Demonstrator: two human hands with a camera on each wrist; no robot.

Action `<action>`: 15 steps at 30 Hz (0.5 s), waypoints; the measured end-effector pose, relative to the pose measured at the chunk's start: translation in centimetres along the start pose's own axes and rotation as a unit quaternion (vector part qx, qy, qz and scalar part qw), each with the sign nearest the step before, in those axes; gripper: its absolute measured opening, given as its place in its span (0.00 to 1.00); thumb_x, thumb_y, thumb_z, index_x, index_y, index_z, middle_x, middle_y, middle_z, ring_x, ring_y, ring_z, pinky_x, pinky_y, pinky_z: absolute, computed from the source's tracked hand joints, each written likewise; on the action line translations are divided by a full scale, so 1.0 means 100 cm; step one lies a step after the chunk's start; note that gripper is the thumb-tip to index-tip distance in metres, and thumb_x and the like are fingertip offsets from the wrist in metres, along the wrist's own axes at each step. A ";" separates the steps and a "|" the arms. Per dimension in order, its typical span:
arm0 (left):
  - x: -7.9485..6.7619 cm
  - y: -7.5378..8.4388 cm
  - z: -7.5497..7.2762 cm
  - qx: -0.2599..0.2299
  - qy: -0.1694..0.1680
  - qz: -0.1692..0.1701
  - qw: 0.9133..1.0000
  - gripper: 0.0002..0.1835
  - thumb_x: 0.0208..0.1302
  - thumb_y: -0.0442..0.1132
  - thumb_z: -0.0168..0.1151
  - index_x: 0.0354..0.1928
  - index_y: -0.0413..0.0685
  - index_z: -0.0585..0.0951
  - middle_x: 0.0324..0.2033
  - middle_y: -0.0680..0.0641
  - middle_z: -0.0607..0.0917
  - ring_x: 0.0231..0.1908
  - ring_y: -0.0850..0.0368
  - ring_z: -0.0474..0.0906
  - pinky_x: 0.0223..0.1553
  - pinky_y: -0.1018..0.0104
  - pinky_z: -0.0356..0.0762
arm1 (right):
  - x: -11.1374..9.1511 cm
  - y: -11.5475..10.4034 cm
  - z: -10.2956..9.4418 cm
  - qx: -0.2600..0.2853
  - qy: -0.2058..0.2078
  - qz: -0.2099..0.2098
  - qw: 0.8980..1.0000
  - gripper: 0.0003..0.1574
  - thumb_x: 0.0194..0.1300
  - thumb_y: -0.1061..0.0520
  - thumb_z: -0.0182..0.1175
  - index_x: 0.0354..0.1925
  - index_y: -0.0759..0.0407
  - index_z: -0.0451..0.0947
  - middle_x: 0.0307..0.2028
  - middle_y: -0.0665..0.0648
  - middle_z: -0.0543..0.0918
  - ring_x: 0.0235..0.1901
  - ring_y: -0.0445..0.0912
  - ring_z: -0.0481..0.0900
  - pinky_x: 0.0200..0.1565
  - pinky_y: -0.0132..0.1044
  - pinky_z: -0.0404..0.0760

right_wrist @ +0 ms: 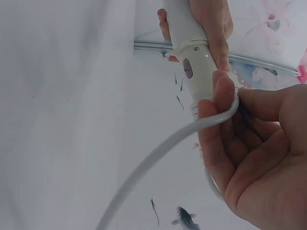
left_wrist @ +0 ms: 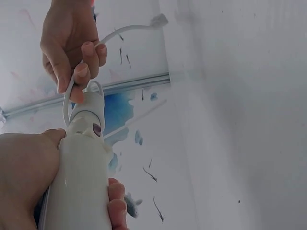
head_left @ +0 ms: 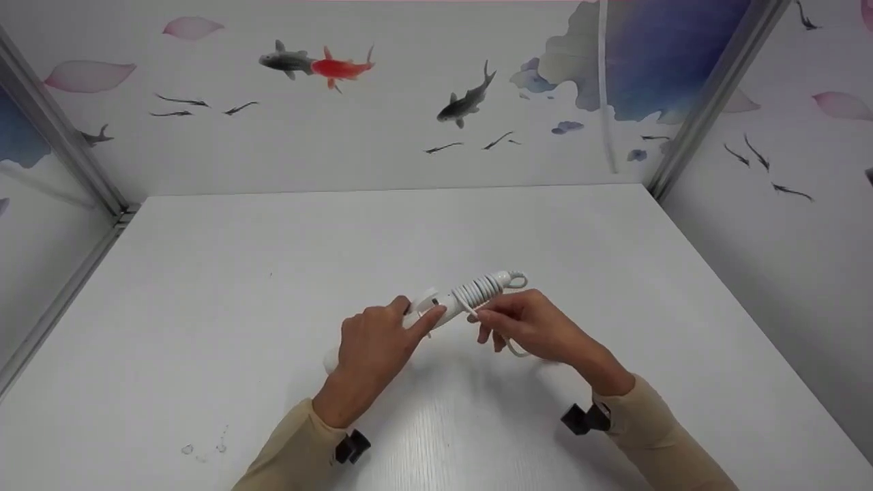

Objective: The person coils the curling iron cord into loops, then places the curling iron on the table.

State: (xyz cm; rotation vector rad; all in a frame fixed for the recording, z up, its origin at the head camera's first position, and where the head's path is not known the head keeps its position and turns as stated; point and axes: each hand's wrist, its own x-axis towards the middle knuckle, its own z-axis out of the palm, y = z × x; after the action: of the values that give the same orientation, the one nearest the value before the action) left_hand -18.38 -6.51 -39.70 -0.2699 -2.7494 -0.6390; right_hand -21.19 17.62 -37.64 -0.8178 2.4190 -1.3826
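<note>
A white wand-shaped electric appliance [head_left: 447, 301] is held at a slant above the table, its far end pointing up and to the right. Several turns of its white cord [head_left: 481, 290] lie round the narrower end, where a small loop sticks out. My left hand [head_left: 374, 339] grips the thick body [left_wrist: 79, 182], thumb along it. Between the thumb and fingers of my right hand [head_left: 530, 324] the loose part of the cord is pinched, close to the coils. In the left wrist view the cord's free end carries a plug [left_wrist: 159, 20]. A dark oval spot [right_wrist: 188, 68] shows on the body.
The white table [head_left: 204, 273] spreads round both hands, with a few small marks [head_left: 187, 449] at front left. A printed back wall [head_left: 382, 136] with fish stands behind it, side panels left and right, metal posts [head_left: 716, 102] at the corners.
</note>
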 end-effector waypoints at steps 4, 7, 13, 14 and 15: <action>0.001 0.000 0.000 0.003 0.006 0.006 1.000 0.31 0.67 0.66 0.56 0.34 0.41 0.83 0.15 0.51 0.73 0.16 0.59 0.64 0.19 0.69 0.60 | 0.002 0.005 -0.003 0.029 -0.038 -0.001 0.999 0.15 0.75 0.60 0.55 0.49 0.69 0.82 0.34 0.72 0.86 0.27 0.40 0.83 0.35 0.35 0.83; 0.001 0.000 -0.001 0.002 0.010 0.009 1.000 0.31 0.67 0.66 0.56 0.34 0.41 0.84 0.15 0.51 0.73 0.16 0.60 0.64 0.19 0.69 0.60 | 0.004 0.009 -0.004 0.040 -0.067 0.003 0.997 0.16 0.76 0.59 0.54 0.50 0.69 0.82 0.35 0.71 0.86 0.30 0.39 0.83 0.38 0.35 0.82; 0.001 -0.001 -0.004 -0.008 0.014 0.012 1.000 0.30 0.67 0.65 0.57 0.34 0.41 0.83 0.15 0.52 0.72 0.16 0.60 0.63 0.19 0.69 0.59 | 0.009 0.021 -0.004 0.075 -0.139 -0.007 0.987 0.21 0.78 0.56 0.50 0.49 0.72 0.81 0.33 0.67 0.85 0.36 0.39 0.82 0.47 0.34 0.81; 0.001 -0.001 -0.004 -0.009 0.014 0.013 1.000 0.30 0.67 0.65 0.57 0.34 0.41 0.83 0.15 0.52 0.72 0.16 0.60 0.63 0.19 0.69 0.60 | 0.009 0.024 -0.004 0.082 -0.147 -0.008 0.986 0.21 0.79 0.56 0.49 0.47 0.74 0.81 0.33 0.68 0.84 0.38 0.40 0.82 0.49 0.34 0.80; 0.001 -0.001 -0.004 -0.009 0.015 0.014 1.000 0.30 0.67 0.65 0.57 0.34 0.41 0.83 0.15 0.52 0.71 0.16 0.60 0.64 0.19 0.69 0.60 | 0.010 0.026 -0.004 0.089 -0.152 -0.005 0.984 0.22 0.79 0.56 0.49 0.46 0.75 0.80 0.35 0.69 0.84 0.39 0.40 0.82 0.51 0.34 0.80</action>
State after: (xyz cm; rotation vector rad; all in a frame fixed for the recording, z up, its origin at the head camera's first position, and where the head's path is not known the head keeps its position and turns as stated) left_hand -18.44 -6.81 -39.33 -0.3003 -2.7085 -0.6558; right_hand -23.11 18.35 -39.55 -0.9210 2.0339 -1.3437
